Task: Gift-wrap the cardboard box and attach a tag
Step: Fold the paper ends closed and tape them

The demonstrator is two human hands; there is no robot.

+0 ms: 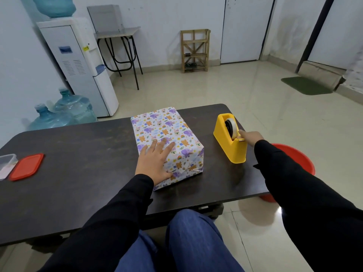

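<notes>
Left hand [155, 161] flat, fingers spread, wrapped box [167, 134] right under it, right hand [253, 137] touching the front of the yellow tape holder [228, 148], box off to its left, cannot tell if it pinches tape [233, 128]

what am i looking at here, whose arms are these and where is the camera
There is one picture, from a camera worn on a person's head, looking down at their own arms. No machine here. On the dark table lies a box wrapped in patterned paper; the left hand rests flat on it. The right hand reaches the cutter end of a yellow tape dispenser; whether its fingers pinch the tape is unclear. At the left sit a red lid and a clear container.
</notes>
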